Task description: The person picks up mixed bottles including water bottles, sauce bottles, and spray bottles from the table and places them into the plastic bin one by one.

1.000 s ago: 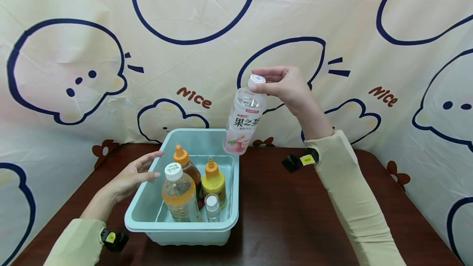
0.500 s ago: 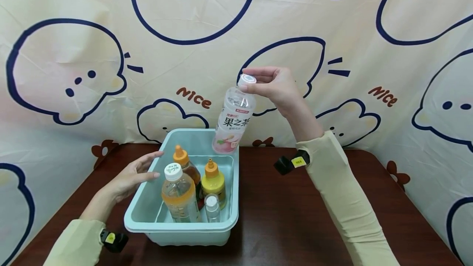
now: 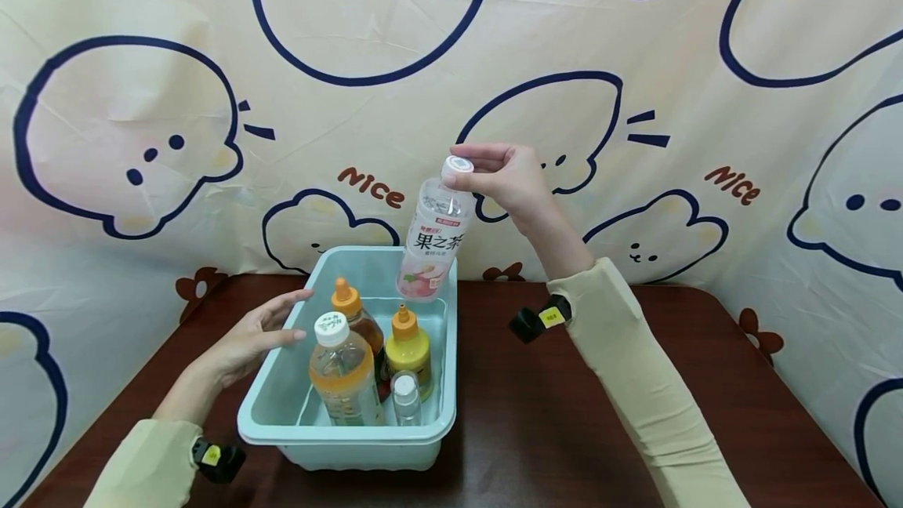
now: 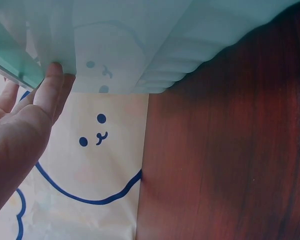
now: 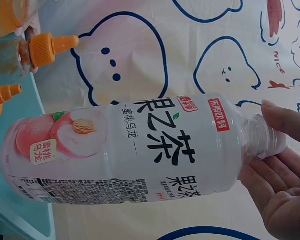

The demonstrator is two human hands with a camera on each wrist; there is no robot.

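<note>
My right hand (image 3: 508, 183) pinches the white cap of a clear peach tea bottle (image 3: 429, 245) between thumb and fingers. The bottle hangs tilted, its base overlapping the far right part of a light blue plastic bin (image 3: 346, 433). In the right wrist view the bottle (image 5: 120, 155) shows a pink peach label. My left hand (image 3: 247, 339) holds the bin's left rim; the left wrist view shows fingers (image 4: 52, 87) against its outer wall. Inside the bin stand a bottle with an orange band (image 3: 342, 375), a brown squeeze bottle (image 3: 367, 328), a yellow squeeze bottle (image 3: 409, 355) and a small clear bottle (image 3: 407, 402).
The bin stands on a dark brown wooden table (image 3: 564, 414), left of the middle. A cream cloth (image 3: 339, 132) printed with blue outlines hangs behind the table and along its sides.
My right hand has carried the tea bottle leftward and a little lower, from the bin's right rim to over the bin's inside. The left hand and the bin have stayed put.
</note>
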